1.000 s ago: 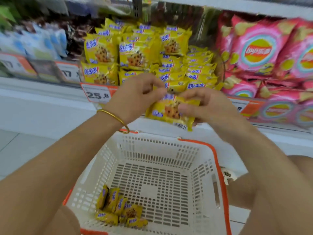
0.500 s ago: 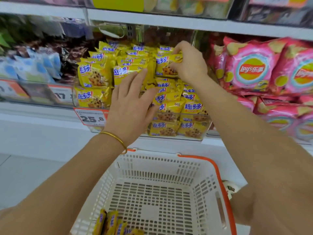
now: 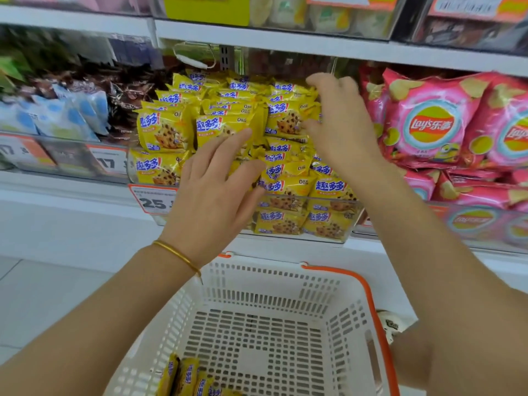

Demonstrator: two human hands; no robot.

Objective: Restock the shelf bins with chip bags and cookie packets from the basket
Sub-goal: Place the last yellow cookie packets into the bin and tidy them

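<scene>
Head view: your left hand [image 3: 217, 192] is spread flat, fingers straight and apart, at the front face of the cookie bin [image 3: 347, 235], and it holds nothing. Your right hand [image 3: 341, 130] is at the top right corner of the shelved packets [image 3: 228, 121], with its fingers loosely extended against them. It is motion-blurred, but no packet appears pinched in it. Treat both hands as free.

The supply for the next cycle is the group of cookie packets [image 3: 185, 377] in the basket [image 3: 368, 295]. They sit in the basket's near-left corner, near your left forearm, and the bottom edge of the frame cuts them off. They stand on edge, side by side. Their long axes appear to run roughly from you toward the shelf, though the cropping prevents confirmation.

Relation to act on: the packets lie down and back toward your body from both hands, on the left side, so the left hand is nearer. Judged from this layout, lower the left hand first and close it across the packets' short dimension. Chip bags [image 3: 431, 130] fill the adjacent bin to the right, and none are visible in the basket.
</scene>
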